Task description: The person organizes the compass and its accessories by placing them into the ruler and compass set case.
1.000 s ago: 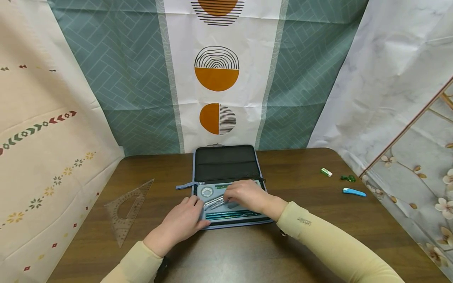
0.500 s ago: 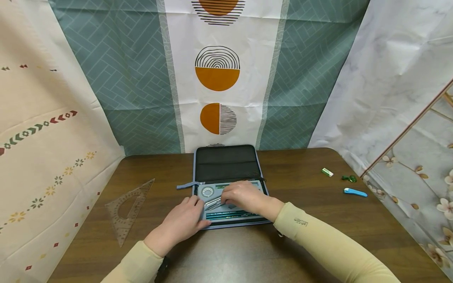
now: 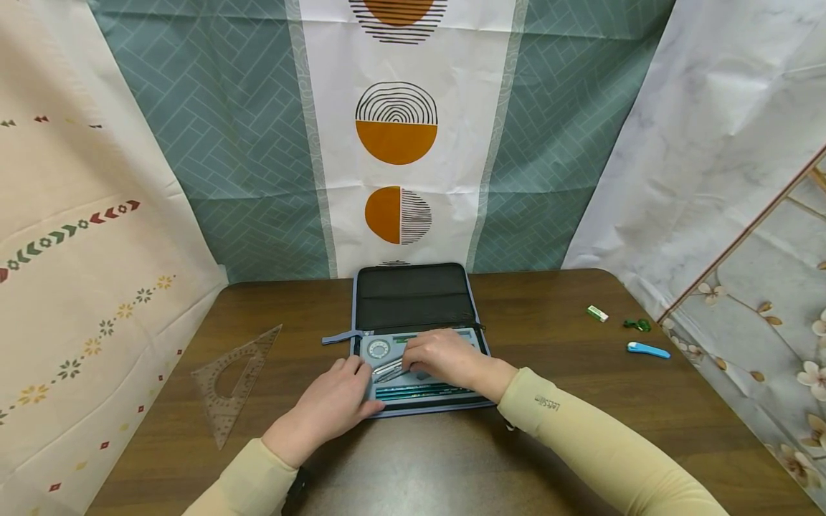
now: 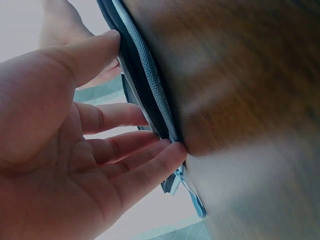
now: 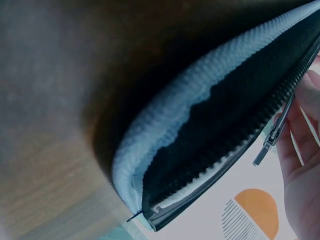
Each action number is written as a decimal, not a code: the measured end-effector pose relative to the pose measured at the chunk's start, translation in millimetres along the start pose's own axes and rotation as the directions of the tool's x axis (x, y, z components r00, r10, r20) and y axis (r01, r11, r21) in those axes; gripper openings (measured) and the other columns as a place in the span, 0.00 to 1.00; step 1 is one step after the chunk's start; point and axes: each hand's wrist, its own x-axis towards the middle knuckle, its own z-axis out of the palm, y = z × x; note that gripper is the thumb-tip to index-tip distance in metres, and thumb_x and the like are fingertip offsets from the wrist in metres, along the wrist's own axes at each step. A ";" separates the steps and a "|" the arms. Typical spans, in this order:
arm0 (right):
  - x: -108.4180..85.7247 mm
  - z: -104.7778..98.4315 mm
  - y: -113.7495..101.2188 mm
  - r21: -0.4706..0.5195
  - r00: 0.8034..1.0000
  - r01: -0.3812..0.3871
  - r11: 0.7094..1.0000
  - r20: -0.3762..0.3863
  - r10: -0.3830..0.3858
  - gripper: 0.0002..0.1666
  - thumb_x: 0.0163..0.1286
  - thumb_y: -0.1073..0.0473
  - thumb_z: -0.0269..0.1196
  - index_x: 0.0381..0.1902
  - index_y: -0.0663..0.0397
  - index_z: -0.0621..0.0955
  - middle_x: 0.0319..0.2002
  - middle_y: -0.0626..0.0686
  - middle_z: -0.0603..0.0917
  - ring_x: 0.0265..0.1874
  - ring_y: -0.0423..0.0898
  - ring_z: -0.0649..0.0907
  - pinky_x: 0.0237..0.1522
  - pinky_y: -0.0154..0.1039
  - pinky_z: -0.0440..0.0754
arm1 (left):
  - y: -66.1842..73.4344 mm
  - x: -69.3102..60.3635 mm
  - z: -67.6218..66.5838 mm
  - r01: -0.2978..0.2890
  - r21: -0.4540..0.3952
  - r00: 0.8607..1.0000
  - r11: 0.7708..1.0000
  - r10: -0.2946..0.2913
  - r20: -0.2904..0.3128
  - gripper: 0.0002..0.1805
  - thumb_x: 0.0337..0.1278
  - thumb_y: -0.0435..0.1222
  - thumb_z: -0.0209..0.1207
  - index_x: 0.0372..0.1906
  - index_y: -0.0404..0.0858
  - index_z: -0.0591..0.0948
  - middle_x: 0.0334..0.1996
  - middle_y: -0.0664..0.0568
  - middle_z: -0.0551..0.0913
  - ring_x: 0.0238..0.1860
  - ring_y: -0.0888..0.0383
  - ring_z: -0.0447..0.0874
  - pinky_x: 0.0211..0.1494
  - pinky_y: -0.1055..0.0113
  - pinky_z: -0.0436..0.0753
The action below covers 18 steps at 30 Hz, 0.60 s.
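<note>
One silver compass [image 3: 387,370] lies in the light-blue tray [image 3: 395,349] of the open pencil case [image 3: 413,297]; your right hand [image 3: 445,356] holds its right end. Your left hand [image 3: 337,398], fingers loosely extended, touches the case's left edge. One clear set square [image 3: 241,389]: table [image 3: 529,308], well left.
</note>
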 end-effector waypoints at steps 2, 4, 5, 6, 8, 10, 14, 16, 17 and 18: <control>0.0 -0.2 0.0 0.000 1.000 -0.006 1.000 0.003 0.006 0.07 0.73 0.61 0.77 0.45 0.42 0.93 0.46 0.40 0.92 0.48 0.36 0.89 0.55 0.37 0.86 | -0.2 0.2 0.1 0.000 0.001 1.000 1.000 0.000 0.000 0.34 0.67 0.52 0.77 0.59 0.27 0.83 0.54 0.37 0.83 0.49 0.44 0.82 0.50 0.51 0.88; -0.1 -0.1 0.3 0.001 1.000 -0.014 1.000 0.006 0.014 0.07 0.73 0.61 0.77 0.45 0.42 0.93 0.46 0.40 0.92 0.48 0.36 0.89 0.55 0.38 0.86 | -0.3 0.2 0.3 0.000 -0.002 1.000 1.000 0.000 0.001 0.34 0.67 0.52 0.77 0.59 0.26 0.83 0.54 0.36 0.83 0.50 0.43 0.82 0.50 0.51 0.88; -0.2 0.0 0.5 0.002 1.000 -0.018 1.000 0.007 0.018 0.07 0.73 0.61 0.77 0.45 0.42 0.94 0.46 0.40 0.92 0.48 0.36 0.89 0.55 0.38 0.86 | -0.3 0.2 0.3 0.000 -0.002 1.000 1.000 0.000 0.001 0.34 0.67 0.52 0.77 0.60 0.26 0.83 0.54 0.36 0.83 0.50 0.43 0.82 0.50 0.51 0.88; -0.3 0.2 0.7 0.003 1.000 -0.021 1.000 0.007 0.021 0.07 0.73 0.61 0.77 0.45 0.42 0.94 0.46 0.40 0.92 0.48 0.36 0.89 0.55 0.38 0.86 | -0.2 0.0 0.3 0.000 -0.003 1.000 1.000 0.000 0.001 0.34 0.67 0.52 0.77 0.59 0.26 0.83 0.54 0.36 0.83 0.50 0.43 0.82 0.50 0.51 0.88; -0.6 0.4 0.9 0.004 1.000 -0.023 1.000 0.007 0.023 0.07 0.73 0.61 0.77 0.44 0.42 0.94 0.46 0.40 0.92 0.48 0.36 0.89 0.55 0.38 0.86 | -0.2 -0.3 0.2 -0.001 -0.003 1.000 1.000 0.001 0.000 0.34 0.67 0.52 0.77 0.59 0.26 0.83 0.54 0.36 0.83 0.50 0.43 0.82 0.50 0.50 0.88; -0.7 0.4 1.0 0.007 1.000 -0.023 1.000 0.004 0.023 0.07 0.73 0.62 0.77 0.44 0.42 0.94 0.45 0.40 0.92 0.47 0.36 0.89 0.55 0.37 0.87 | -0.2 -0.5 0.1 -0.004 -0.002 1.000 1.000 0.004 -0.003 0.34 0.67 0.52 0.77 0.59 0.26 0.83 0.53 0.36 0.83 0.50 0.43 0.82 0.50 0.50 0.88; -1.1 0.2 1.2 0.019 1.000 -0.024 1.000 0.002 0.024 0.07 0.73 0.62 0.77 0.45 0.44 0.94 0.45 0.40 0.92 0.47 0.36 0.89 0.55 0.37 0.87 | -0.3 -0.4 0.3 -0.004 -0.001 1.000 1.000 0.004 -0.008 0.34 0.67 0.52 0.77 0.59 0.26 0.83 0.53 0.36 0.83 0.50 0.43 0.82 0.50 0.50 0.88; -1.4 0.1 1.6 0.025 1.000 -0.025 0.999 0.002 0.025 0.07 0.73 0.62 0.77 0.45 0.44 0.94 0.46 0.41 0.92 0.48 0.37 0.89 0.56 0.38 0.86 | -0.2 -0.4 0.3 -0.002 -0.002 1.000 1.000 0.002 -0.007 0.34 0.67 0.52 0.77 0.59 0.26 0.83 0.54 0.36 0.83 0.50 0.42 0.82 0.50 0.50 0.88; -1.7 0.2 2.1 0.025 1.000 -0.023 0.999 0.001 0.023 0.07 0.73 0.62 0.77 0.45 0.44 0.94 0.46 0.41 0.92 0.48 0.37 0.89 0.56 0.38 0.86 | -0.2 -0.4 0.4 -0.001 -0.003 1.000 1.000 0.001 -0.006 0.34 0.67 0.52 0.77 0.59 0.26 0.83 0.54 0.36 0.83 0.51 0.42 0.82 0.51 0.50 0.88; -1.9 0.3 2.5 0.025 1.000 -0.021 0.999 -0.001 0.021 0.07 0.73 0.62 0.77 0.46 0.44 0.94 0.46 0.41 0.92 0.48 0.37 0.89 0.56 0.38 0.86 | -0.1 -0.4 0.4 0.001 -0.005 1.000 1.000 -0.001 -0.004 0.34 0.67 0.52 0.77 0.59 0.26 0.83 0.54 0.36 0.83 0.51 0.42 0.82 0.51 0.50 0.88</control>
